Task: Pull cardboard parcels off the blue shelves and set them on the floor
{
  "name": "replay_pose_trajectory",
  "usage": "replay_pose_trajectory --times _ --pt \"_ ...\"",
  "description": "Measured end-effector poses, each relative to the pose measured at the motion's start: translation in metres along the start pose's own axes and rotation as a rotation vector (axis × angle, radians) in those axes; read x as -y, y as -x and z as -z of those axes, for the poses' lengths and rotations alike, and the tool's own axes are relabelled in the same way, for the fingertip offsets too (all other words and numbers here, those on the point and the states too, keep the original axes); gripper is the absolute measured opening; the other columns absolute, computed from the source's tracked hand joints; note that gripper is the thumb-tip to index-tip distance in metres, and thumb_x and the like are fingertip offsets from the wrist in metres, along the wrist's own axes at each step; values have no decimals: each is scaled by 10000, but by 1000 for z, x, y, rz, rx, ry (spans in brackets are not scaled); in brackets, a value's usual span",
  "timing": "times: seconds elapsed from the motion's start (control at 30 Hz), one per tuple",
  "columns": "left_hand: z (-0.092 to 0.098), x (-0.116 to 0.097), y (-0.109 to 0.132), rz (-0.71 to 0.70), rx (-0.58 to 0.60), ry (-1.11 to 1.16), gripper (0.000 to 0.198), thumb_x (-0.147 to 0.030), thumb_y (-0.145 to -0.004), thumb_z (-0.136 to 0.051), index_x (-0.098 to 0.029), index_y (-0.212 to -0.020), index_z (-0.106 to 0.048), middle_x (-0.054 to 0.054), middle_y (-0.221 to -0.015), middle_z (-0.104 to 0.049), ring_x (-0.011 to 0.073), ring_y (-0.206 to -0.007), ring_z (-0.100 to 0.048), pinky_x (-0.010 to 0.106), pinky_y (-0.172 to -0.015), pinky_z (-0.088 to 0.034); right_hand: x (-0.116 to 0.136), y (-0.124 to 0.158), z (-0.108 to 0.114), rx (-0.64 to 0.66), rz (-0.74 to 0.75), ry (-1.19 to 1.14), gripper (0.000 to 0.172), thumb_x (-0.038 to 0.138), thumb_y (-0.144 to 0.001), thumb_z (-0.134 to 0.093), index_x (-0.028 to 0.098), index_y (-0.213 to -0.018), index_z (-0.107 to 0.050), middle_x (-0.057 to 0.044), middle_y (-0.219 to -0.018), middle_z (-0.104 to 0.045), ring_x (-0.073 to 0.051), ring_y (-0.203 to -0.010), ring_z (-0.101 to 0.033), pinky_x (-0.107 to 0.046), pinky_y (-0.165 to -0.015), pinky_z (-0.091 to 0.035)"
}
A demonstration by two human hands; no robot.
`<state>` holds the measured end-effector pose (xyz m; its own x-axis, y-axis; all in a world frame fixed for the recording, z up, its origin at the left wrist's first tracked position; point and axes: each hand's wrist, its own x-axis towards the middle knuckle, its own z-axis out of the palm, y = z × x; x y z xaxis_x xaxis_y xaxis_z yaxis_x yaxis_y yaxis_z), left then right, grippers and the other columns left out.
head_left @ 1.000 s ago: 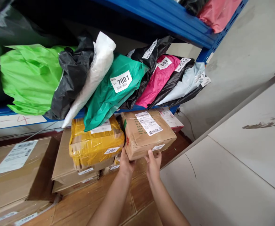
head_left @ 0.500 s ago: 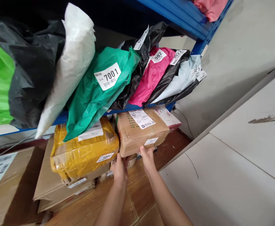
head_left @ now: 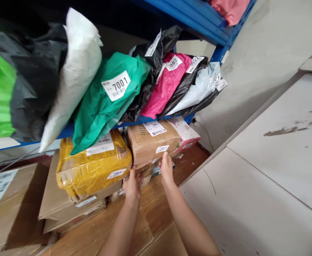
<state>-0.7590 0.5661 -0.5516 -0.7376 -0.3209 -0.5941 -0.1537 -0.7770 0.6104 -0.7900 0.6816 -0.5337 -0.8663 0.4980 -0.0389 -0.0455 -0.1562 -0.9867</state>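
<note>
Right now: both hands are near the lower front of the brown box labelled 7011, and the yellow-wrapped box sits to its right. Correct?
Not quite: the yellow-wrapped box sits to the left of the brown box, as the head view shows. The left hand and right hand are near the lower front of the box labelled 7011, as you said.

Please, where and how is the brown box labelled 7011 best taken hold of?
The brown box is probably best gripped by its lower front corners, coming from the front: its flat front faces outward, its back runs under the blue shelf, and the yellow parcel and pink-and-white box crowd its left and right sides.
</note>
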Motion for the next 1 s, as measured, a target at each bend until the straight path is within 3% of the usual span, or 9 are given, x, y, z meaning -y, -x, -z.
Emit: replay_pose_trajectory --times 0.13,0.23,0.33,0.4,0.57,0.7,0.83,0.9,1.0 --pt "52 -19 41 -23 184 -309 269 -411 -824 -678 -198 -987 -652 122 -1090 -672 282 -1097 -626 512 -1013 -471 -24 52 16 -90 73 21 441 571 -861 -536 214 -1096 -430 19 -826 -450 -136 -712 -473 -282 -660 -443" --pt "111 -60 70 -659 286 -790 387 -412 -777 -725 -235 -1093 -588 91 -1101 -600 263 -1069 -586 447 -1001 -465 -40 94 23 158 392 209 363 383 -889 -593 208 -1171 -448 -19 -938 -461 -163 -870 -492 -336 -823 -443" --pt "148 -118 64 -1196 -107 -867 620 -435 -791 -711 -237 -1312 -439 123 -1279 -457 295 -1248 -461 477 -1081 -384 -33 119 15 361 715 323 353 210 -873 -614 200 -1195 -469 -57 -1018 -473 -191 -979 -490 -380 -896 -421" --pt "152 -151 47 -1200 -150 -852 592 -463 -928 -509 -226 -1445 -343 142 -1470 -355 282 -1417 -300 489 -1193 -235 -18 128 3 387 845 321 359 153 -854 -620 187 -1183 -481 -73 -1042 -473 -199 -1001 -488 -388 -907 -415" --pt "142 -196 28 -961 307 -945 639 -534 -970 -368 -208 -1515 -297 113 -1570 -320 228 -1471 -253 433 -1242 -172 -2 160 -34 506 945 289 344 113 -839 -614 179 -1155 -494 -77 -1026 -479 -218 -1020 -491 -387 -891 -426" --pt "183 -248 39 -811 410 -940 592 -532 -985 -321 -227 -1488 -383 98 -1521 -439 224 -1418 -376 438 -1215 -252 -15 204 -57 874 879 377 309 123 -865 -560 205 -1154 -491 -84 -1062 -469 -212 -1014 -488 -373 -873 -451" --pt "285 -328 35 -1167 -257 -943 546 -489 -956 -419 -190 -1412 -435 108 -1411 -524 209 -1302 -487 361 -1149 -352 -28 246 -80 1283 633 452 381 156 -844 -574 236 -1210 -505 -88 -1148 -497 -198 -1012 -525 -381 -908 -475" --pt "343 -360 27 -949 -735 -1120 607 -512 -929 -418 -168 -1428 -378 128 -1410 -502 227 -1329 -443 353 -1151 -340 -37 266 -100 1364 459 455 476 241 -813 -647 252 -1269 -512 -92 -1219 -533 -208 -1030 -554 -389 -904 -487" --pt "419 -387 14 -607 -902 -1210 568 -483 -917 -375 -140 -1361 -460 199 -1293 -566 354 -1280 -470 493 -1064 -410 -58 297 -145 1258 79 440 580 401 -715 -751 258 -1250 -579 -85 -1251 -602 -230 -1013 -607 -390 -860 -502"
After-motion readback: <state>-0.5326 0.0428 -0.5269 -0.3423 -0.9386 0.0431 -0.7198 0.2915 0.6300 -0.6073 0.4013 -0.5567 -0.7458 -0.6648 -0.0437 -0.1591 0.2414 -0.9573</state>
